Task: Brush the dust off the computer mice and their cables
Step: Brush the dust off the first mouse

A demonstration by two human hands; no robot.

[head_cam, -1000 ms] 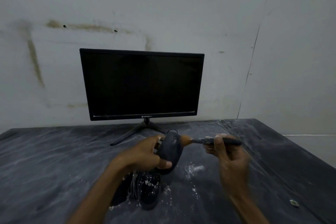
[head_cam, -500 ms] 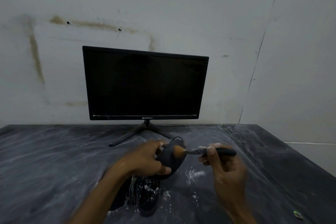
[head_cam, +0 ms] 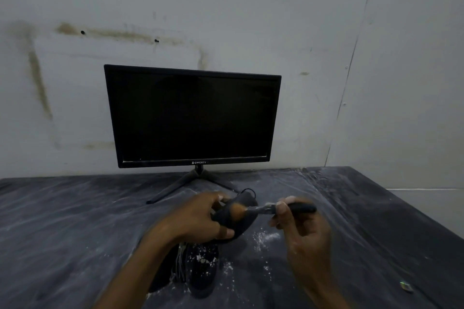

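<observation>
Two hands are working above the dark surface [head_cam: 75, 221]. The left hand [head_cam: 198, 218] is gripping a black mouse [head_cam: 236, 216], its fingers [head_cam: 226, 233] curled around the body, holding it lifted. The right hand [head_cam: 298, 223] is pinching a brush [head_cam: 273, 209] by its dark handle, fingers clamped together (motion-blurred). The bristles, at the mouse's right edge a second ago, are now lying across its back. A second, dust-speckled mouse [head_cam: 203, 271] is lying below the left fingers, a monitor [head_cam: 193, 118] standing beyond them.
</observation>
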